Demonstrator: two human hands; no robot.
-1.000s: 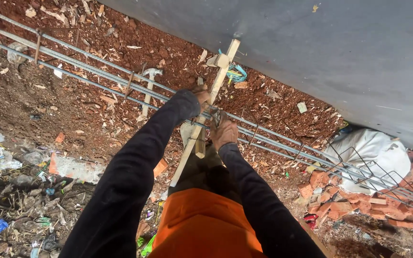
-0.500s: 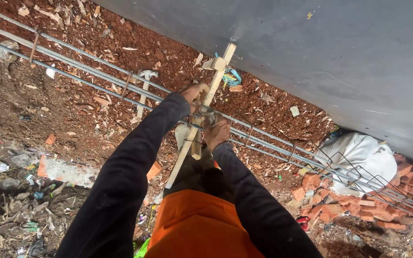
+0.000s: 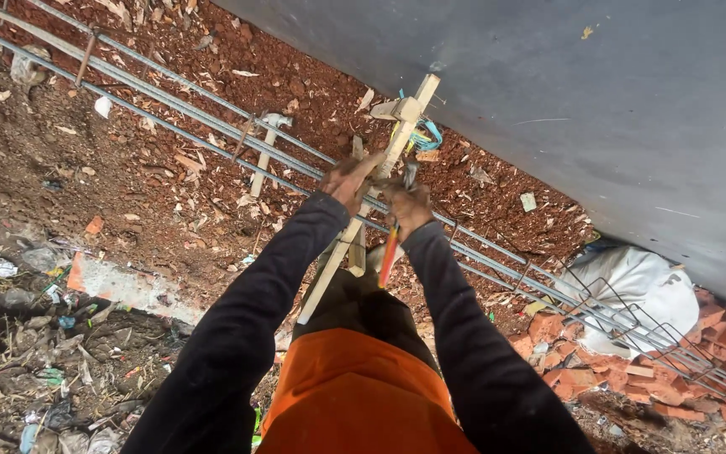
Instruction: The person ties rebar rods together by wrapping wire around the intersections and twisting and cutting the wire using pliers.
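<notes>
Two hands meet where a long wooden lath (image 3: 354, 231) crosses the rebar cage (image 3: 211, 126) lying on red earth beside a grey wall (image 3: 590, 109). The left hand (image 3: 350, 181) clamps around the lath; the right hand (image 3: 409, 206) closes on a red-handled tool (image 3: 388, 248). The joint looks in progress — whether a tie is finished there, I cannot tell.

Pale wooden slat (image 3: 361, 220), long and narrow, lies diagonally across the steel rebar cage (image 3: 211, 126), top end against the grey wall, short cross-piece nailed near that end. Rebar cage runs long over the red soil, parallel bars tied by stirrups. Orange-handled tool (image 3: 389, 246), probably pliers, points down from the crossing; head hidden.
</notes>
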